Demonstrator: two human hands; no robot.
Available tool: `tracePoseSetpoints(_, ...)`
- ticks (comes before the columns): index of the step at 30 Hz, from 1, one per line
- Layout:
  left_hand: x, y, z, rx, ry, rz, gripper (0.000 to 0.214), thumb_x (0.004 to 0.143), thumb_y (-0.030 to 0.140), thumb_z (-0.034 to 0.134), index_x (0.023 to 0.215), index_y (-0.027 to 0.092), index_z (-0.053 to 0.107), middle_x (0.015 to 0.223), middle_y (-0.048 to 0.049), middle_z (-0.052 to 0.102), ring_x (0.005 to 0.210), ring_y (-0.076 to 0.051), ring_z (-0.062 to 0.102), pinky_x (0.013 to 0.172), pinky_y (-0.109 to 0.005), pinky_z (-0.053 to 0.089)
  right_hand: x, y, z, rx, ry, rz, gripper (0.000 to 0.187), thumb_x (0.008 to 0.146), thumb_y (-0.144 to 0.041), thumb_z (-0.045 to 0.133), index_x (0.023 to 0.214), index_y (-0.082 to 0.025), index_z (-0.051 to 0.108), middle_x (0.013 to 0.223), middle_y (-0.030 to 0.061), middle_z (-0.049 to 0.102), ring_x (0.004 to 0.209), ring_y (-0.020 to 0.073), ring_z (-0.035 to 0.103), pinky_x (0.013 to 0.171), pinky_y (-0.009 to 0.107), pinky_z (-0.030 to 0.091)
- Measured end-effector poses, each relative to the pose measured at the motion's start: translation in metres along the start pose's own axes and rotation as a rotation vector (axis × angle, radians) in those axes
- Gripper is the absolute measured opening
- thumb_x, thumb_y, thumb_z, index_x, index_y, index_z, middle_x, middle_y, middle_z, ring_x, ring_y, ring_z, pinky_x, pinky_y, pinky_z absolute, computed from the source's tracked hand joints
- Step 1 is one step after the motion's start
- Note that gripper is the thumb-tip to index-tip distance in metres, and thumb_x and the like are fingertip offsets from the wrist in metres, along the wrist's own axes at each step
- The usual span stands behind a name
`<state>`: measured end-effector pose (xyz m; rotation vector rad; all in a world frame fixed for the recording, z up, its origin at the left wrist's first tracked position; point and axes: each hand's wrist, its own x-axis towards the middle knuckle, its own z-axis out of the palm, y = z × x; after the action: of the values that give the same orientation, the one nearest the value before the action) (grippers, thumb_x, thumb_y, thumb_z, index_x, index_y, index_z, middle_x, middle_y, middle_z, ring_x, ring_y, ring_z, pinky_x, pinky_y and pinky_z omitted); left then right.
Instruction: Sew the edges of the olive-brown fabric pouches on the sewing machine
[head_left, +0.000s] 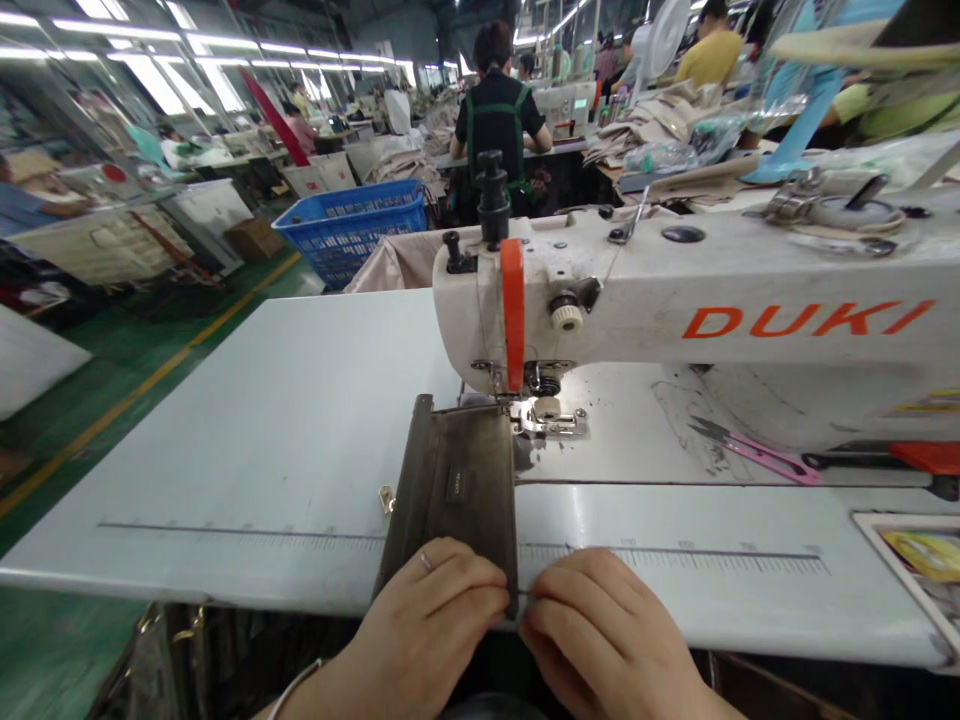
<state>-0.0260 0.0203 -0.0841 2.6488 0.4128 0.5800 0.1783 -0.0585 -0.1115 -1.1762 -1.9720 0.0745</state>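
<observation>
A dark brown-grey bag panel (457,480) with a small label and a gold clasp at its left edge lies flat on the white sewing table (247,430). Its far end reaches the presser foot (547,418) of the white DUKI sewing machine (675,300). My left hand (431,620) rests on the panel's near end with fingers curled, pinching its right corner. My right hand (607,630) meets it there, fingers pressed together on the same near right edge of the panel.
Pink thread snips (750,455) lie on the machine bed to the right. A printed card (922,560) sits at the table's right edge. A blue plastic basket (352,225) stands behind the table. A person in black (499,115) works further back.
</observation>
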Motion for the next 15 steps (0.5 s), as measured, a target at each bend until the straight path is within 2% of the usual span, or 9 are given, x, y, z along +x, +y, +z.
tracePoseSetpoints(4,-0.0005,0.0003,-0.0007,0.022,-0.006,0.032,0.026,0.1,0.006,0.039,0.107,0.011,0.063,0.102,-0.0075,0.069,0.094,-0.017,0.06,0.088,-0.03,0.052,0.0033,-0.0006,0.0008,-0.027,0.007,-0.029,0.013,0.093,-0.012,0.056,0.101,-0.016,0.066,0.087,0.0053,0.07,0.076,0.0182,0.062,0.068,0.032,0.049)
tracePoseSetpoints(8,0.0003,-0.0014,0.0034,0.02,-0.005,0.032,0.027,0.099,0.007,0.038,0.102,0.013,0.064,0.095,-0.0063,0.069,0.088,-0.017,0.06,0.084,-0.03,0.054,0.0076,0.0016,0.0035,-0.066,0.039,-0.081,0.014,0.093,-0.01,0.056,0.096,-0.016,0.069,0.089,0.0044,0.073,0.076,0.0175,0.064,0.066,0.032,0.051)
tracePoseSetpoints(13,0.0031,-0.0075,0.0078,0.193,0.158,0.113,0.026,0.1,0.011,0.043,0.09,0.018,0.066,0.084,-0.0029,0.072,0.075,-0.017,0.062,0.07,-0.028,0.054,0.0096,0.0053,0.0065,-0.156,0.096,-0.174,0.02,0.094,-0.007,0.055,0.086,-0.016,0.071,0.089,0.0003,0.076,0.072,0.0146,0.067,0.066,0.027,0.054)
tracePoseSetpoints(15,0.0038,-0.0083,0.0041,0.217,0.13,0.127,0.026,0.099,0.009,0.043,0.093,0.016,0.067,0.089,-0.0029,0.074,0.077,-0.016,0.064,0.071,-0.028,0.054,0.0083,0.006,0.0083,-0.169,0.096,-0.162,0.022,0.094,-0.006,0.055,0.088,-0.019,0.072,0.089,-0.0003,0.076,0.071,0.0144,0.069,0.067,0.026,0.056)
